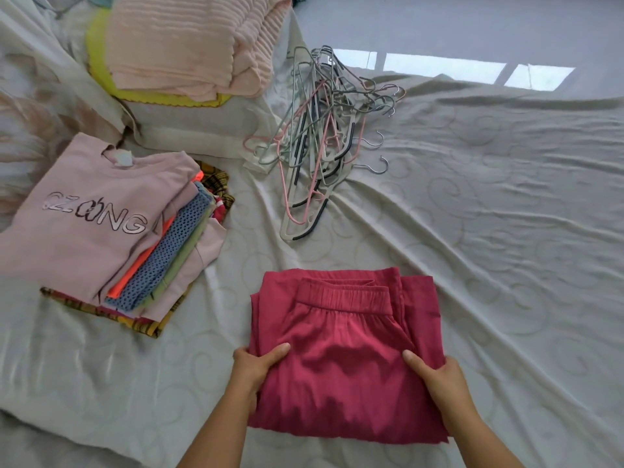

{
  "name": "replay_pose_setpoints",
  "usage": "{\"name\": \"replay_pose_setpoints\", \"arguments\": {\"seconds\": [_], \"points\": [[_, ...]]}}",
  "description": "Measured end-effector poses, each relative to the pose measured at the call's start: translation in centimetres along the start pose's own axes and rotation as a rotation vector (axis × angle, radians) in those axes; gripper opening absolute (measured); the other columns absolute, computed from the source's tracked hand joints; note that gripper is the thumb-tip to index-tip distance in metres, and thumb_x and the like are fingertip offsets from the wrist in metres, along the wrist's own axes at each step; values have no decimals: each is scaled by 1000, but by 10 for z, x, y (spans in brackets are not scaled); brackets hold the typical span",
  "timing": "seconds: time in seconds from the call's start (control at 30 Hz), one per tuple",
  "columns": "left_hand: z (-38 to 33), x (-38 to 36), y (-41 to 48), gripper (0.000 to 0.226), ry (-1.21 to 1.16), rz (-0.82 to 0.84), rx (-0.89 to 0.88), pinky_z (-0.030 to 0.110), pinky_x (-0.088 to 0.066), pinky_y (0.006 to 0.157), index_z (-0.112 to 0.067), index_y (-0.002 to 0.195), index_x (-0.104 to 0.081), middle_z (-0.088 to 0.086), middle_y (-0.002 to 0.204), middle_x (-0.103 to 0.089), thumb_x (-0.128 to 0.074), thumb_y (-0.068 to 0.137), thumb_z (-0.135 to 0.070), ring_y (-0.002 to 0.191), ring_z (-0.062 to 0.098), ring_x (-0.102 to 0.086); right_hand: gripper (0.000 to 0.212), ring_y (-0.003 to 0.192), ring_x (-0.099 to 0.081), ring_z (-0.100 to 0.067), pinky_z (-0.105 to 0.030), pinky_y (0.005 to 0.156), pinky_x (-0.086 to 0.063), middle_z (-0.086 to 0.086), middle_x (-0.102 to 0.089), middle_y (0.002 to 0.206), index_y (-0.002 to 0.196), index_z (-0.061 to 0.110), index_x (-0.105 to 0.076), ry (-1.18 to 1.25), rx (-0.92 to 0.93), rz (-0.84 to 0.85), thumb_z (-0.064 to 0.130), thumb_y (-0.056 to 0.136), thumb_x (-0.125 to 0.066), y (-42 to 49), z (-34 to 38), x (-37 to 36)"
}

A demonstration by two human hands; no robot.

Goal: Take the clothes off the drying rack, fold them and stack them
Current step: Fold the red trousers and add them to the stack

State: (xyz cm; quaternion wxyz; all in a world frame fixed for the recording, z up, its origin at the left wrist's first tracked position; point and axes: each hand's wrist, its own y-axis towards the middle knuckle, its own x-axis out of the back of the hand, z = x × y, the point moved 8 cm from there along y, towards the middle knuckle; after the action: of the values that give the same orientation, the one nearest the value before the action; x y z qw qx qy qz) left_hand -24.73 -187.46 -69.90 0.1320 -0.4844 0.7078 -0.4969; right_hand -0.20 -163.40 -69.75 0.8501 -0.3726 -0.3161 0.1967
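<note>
Head view: folded red trousers [344, 352] lie on the bed [489, 231], near edge gripped by both hands. Left hand [255, 366] and right hand [439, 376] have fingers clamped on the fabric. Folded stack [111, 231] sits left; hangers [324, 140] lie beyond.

Both hands [351, 376] grip folded red trousers [341, 352] beside stacked clothes [101, 231].
</note>
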Motion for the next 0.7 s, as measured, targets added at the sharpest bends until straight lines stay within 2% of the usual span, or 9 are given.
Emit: {"name": "replay_pose_setpoints", "arguments": {"seconds": [0.07,0.13,0.23,0.33,0.4,0.5,0.6,0.63,0.7], "points": [[1,-16,-8,109,-55,157,35,39,-54,82,-4,119,-53,14,108,-67,-92,25,-41,93,29,-66,44,85,-66,-28,-36,74,-52,-12,-70,91,106,4,-62,116,-42,144,22,70,-80,-8,3,-9],[-12,-27,-23,73,3,262,-54,29,-52,71,-4,114,-58,8,97,-70,-89,51,-23,87,23,-67,43,89,-66,-30,-36,77,-52,-15,-70,95,110,4,-61,194,-99,244,16,72,-78,-14,2,-15],[-33,-20,-33,46,28,215,-225,26,-50,74,-7,118,-57,1,97,-67,-74,76,-6,88,16,-64,69,90,-67,-32,-40,85,-52,-18,-71,95,111,2,-62,284,-98,282,22,51,-88,-28,12,-14],[-62,-7,-43,46,100,167,-381,26,-48,84,-13,123,-55,0,105,-66,-70,80,-10,96,13,-62,99,89,-66,-29,-41,88,-50,-17,-72,93,102,5,-65,371,-50,228,42,14,-92,-40,22,-14],[-89,2,-53,48,145,156,-480,23,-46,90,-17,126,-52,-2,112,-64,-69,82,-10,103,13,-61,111,90,-66,-28,-45,93,-48,-15,-71,92,99,7,-66,349,24,200,58,2,-86,-47,36,-16],[-144,25,-70,45,198,145,-641,13,-45,91,-24,121,-51,-13,105,-61,-67,83,-8,96,1,-58,101,93,-63,-28,-46,97,-45,-12,-68,90,106,0,-66,307,104,173,52,21,-85,-68,77,-26],[-201,73,-77,49,163,119,-755,3,-41,87,-32,115,-48,-25,101,-57,-69,80,-4,86,-20,-55,99,91,-64,-26,-46,95,-47,-10,-70,92,91,13,-67,341,177,150,69,10,-80,-96,126,-53],[-220,95,-77,49,140,100,-782,0,-40,82,-31,114,-51,-24,101,-59,-70,79,-3,85,-21,-55,91,91,-65,-26,-46,95,-47,-9,-71,93,87,16,-66,379,211,153,68,13,-82,-107,144,-67],[-261,143,-76,45,99,65,-825,2,-42,78,-32,106,-57,-21,97,-65,-71,77,-1,84,-16,-59,51,93,-65,-26,-49,97,-46,-5,-71,93,86,19,-65,473,288,172,43,48,-88,-136,186,-101]]}}
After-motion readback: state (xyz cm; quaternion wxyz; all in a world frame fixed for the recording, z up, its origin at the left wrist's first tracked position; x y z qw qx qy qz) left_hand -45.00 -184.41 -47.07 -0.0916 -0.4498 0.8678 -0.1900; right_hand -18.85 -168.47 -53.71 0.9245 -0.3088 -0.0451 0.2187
